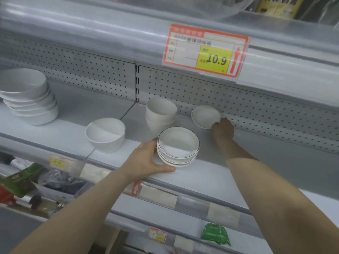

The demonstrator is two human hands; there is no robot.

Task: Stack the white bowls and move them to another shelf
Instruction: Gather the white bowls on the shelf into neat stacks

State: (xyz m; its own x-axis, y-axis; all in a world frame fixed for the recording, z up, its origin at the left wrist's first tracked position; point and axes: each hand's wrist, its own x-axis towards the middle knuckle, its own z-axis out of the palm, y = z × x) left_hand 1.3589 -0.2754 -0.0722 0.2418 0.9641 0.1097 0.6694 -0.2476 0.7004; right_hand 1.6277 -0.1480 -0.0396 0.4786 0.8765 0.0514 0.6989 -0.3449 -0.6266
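Grey shop shelf (256,162) backed by perforated panel (256,110), price tag (205,50) above.

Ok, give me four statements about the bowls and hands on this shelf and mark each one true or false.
1. The left hand holds the black-rimmed stack. True.
2. The right hand holds nothing. False: it grips the tilted bowl by the pegboard.
3. The price tag reads 10.9. True.
4. The single bowl sits atop the far-left stack. False: it stands alone on the shelf.
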